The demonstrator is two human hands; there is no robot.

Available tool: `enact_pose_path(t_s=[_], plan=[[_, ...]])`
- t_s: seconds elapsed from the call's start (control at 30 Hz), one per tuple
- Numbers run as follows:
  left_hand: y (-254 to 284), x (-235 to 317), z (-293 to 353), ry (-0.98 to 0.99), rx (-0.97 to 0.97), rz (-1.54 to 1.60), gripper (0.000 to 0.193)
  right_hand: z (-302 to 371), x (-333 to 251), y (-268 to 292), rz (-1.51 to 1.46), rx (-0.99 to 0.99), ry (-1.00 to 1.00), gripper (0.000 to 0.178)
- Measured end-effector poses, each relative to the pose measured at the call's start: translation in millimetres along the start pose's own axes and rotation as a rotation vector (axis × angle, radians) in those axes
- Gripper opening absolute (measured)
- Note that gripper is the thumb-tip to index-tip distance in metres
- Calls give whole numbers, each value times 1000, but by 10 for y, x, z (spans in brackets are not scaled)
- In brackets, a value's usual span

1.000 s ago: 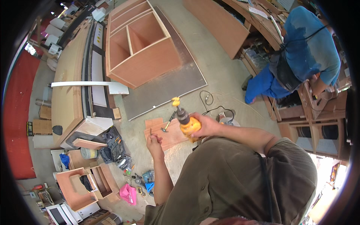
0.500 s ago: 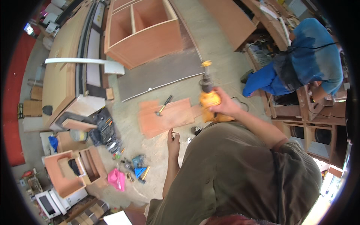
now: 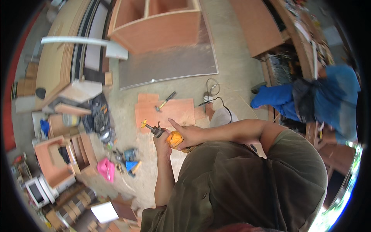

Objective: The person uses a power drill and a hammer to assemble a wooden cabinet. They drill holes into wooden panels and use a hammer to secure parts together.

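Drill [image 3: 170,136] sits at frame centre, held between left hand [image 3: 161,142] and right hand [image 3: 190,136]. Board [image 3: 176,111] lies on floor at 12 o'clock from drill, hammer [image 3: 165,101] on it. Cabinet [image 3: 156,23] further out at 12, sheet [image 3: 170,63] between. Cable [image 3: 211,92] at 1. Second person [image 3: 317,98] at 3. Tool pile [image 3: 127,160] at 8.
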State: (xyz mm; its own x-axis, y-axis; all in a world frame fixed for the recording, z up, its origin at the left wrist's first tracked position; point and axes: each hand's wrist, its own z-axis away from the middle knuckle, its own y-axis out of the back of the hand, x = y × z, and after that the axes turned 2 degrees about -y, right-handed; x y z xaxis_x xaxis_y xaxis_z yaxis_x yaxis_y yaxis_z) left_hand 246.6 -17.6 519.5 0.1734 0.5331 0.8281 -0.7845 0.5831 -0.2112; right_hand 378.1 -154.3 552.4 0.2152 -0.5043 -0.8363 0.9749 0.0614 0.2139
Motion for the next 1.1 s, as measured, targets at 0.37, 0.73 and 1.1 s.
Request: enact_pose_path(t_s=[0.37,0.73,1.1], plan=[[1156,-1293,118,390,285,175,33,-3512,3441,944,682,-232,-387,41],[1669,-2170,-21,656,397,97,47,-5747,5600,-221,824,99,-361,40],[401,-973,-813,337,33,-352,35,-2279,3941,1419,282,397,-405,30]])
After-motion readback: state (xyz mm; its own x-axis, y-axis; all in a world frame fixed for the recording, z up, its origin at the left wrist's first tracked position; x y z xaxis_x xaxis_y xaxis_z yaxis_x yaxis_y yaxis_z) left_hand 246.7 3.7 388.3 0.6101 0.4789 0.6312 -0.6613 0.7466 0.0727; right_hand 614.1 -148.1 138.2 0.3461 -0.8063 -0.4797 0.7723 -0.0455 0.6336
